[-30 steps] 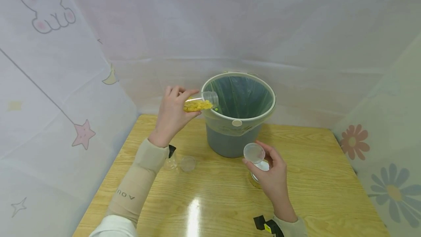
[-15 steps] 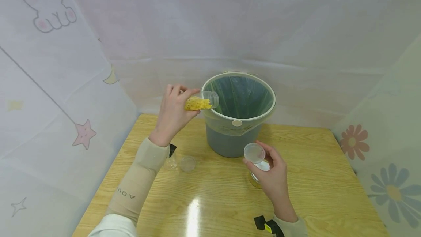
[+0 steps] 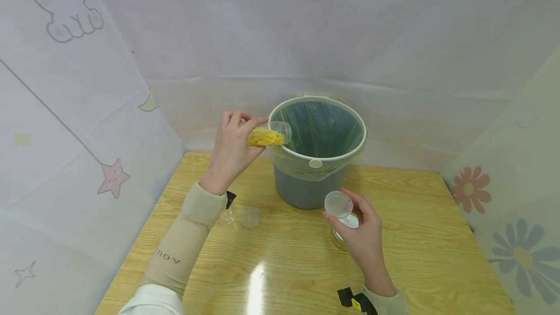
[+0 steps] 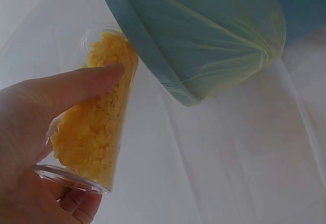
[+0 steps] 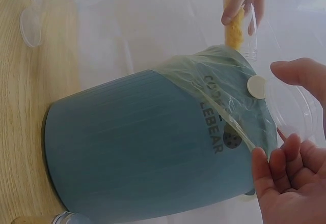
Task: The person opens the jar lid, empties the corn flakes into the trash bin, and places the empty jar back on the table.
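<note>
My left hand [image 3: 229, 149] grips a clear plastic jar [image 3: 280, 131], laid nearly on its side with its uncapped mouth over the bin's left rim. Small yellow pieces [image 4: 81, 137] fill much of it in the left wrist view, and the thumb lies along its wall. The bin [image 3: 302, 191] is blue-grey, with a pale rim and a thin greenish liner [image 3: 315, 132]. In front of the bin, my right hand [image 3: 363, 232] pinches a round clear lid [image 3: 339, 204] by its edge. Behind that lid a jar with a shiny top [image 3: 339, 241] stands on the table, partly hidden by the hand.
Left of the bin, another clear round lid [image 3: 250, 218] lies on the wooden table [image 3: 288, 266]. Beside it is a clear container [image 3: 228, 216], partly covered by my left sleeve. White printed sheets [image 3: 393, 52] hang close behind the bin and along both sides.
A small green bit that was below the jar's mouth one second ago is out of sight. The yellow pieces have shifted slightly inside the jar. Both hands stay nearly still.
</note>
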Demonstrator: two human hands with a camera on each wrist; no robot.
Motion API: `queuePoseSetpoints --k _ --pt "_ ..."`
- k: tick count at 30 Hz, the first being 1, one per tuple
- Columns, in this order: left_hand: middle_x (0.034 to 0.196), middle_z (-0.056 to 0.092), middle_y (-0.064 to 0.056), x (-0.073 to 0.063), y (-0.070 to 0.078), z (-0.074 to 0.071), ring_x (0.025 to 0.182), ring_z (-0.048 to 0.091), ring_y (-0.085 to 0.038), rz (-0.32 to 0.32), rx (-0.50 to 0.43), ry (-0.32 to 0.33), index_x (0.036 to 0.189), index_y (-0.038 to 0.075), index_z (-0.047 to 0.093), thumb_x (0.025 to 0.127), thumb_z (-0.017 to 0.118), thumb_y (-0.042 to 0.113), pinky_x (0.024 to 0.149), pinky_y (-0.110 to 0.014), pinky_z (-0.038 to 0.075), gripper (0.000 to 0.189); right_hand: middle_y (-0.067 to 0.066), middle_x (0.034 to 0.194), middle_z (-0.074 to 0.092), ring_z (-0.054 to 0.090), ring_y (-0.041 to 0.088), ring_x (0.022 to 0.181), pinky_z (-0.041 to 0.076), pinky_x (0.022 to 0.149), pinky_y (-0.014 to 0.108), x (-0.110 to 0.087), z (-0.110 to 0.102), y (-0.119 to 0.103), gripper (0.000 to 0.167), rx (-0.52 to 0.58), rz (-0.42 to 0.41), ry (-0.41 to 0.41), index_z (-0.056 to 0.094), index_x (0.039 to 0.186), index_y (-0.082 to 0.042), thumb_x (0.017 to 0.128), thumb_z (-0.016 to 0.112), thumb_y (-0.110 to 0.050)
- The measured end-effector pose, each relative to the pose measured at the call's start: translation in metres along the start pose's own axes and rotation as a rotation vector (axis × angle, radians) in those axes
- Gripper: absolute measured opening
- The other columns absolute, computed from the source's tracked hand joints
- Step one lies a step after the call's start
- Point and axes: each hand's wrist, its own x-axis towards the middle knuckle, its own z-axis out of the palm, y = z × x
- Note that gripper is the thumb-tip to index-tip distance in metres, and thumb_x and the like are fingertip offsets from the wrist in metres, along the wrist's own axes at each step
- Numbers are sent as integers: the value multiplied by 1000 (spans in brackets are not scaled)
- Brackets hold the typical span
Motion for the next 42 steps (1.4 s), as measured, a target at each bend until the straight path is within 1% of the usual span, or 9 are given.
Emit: queuePoseSetpoints --k 4,8,13,16,25,31,34,42 --pt "111 56 -13 0 1 -1 100 41 -34 -5 2 -8 125 15 72 69 96 16 87 -45 38 61 13 116 66 60 15 101 47 88 16 1 -1 17 63 -26 22 8 65 126 5 68 87 17" --pt "113 56 -13 -1 2 -3 100 40 -33 -14 6 -17 126 16 72 71 95 16 86 -45 39 60 14 116 66 59 16 102 46 88 16 1 -1 23 65 -33 24 10 65 127 5 67 87 16" --pt "113 55 -13 0 4 -2 101 40 -34 -17 7 -20 126 15 72 71 95 16 87 -45 38 59 10 116 66 60 18 104 47 89 18 -1 -4 24 64 -4 3 -5 66 127 1 68 89 11" --pt "113 55 -12 1 4 -1 102 40 -34 -16 4 -21 125 15 72 71 94 15 88 -45 38 59 9 116 66 60 17 104 47 90 18 -1 -4 22 62 -7 -3 -10 67 127 -1 70 89 10" --pt "114 55 -12 3 5 2 103 40 -35 5 26 -18 125 16 71 72 93 13 89 -46 37 58 15 117 65 59 15 103 46 90 17 -1 -3 24 64 -55 25 -3 64 128 4 70 86 15" --pt "115 54 -13 5 5 3 105 40 -35 13 39 -23 125 16 71 73 93 14 89 -47 38 57 7 118 66 59 17 104 46 90 17 -2 -5 22 62 -28 25 -6 67 128 -3 71 89 9" --pt "115 54 -13 5 5 4 105 40 -35 14 43 -24 125 16 71 72 93 14 89 -47 39 57 6 118 66 59 18 105 46 90 17 -2 -5 22 62 -19 20 -10 67 128 -5 71 89 7" --pt "114 54 -13 5 5 4 104 39 -35 21 33 -14 124 15 72 72 93 14 88 -46 38 56 7 120 65 58 17 106 45 91 17 -2 -6 24 65 -25 44 -14 65 130 -2 71 89 8"
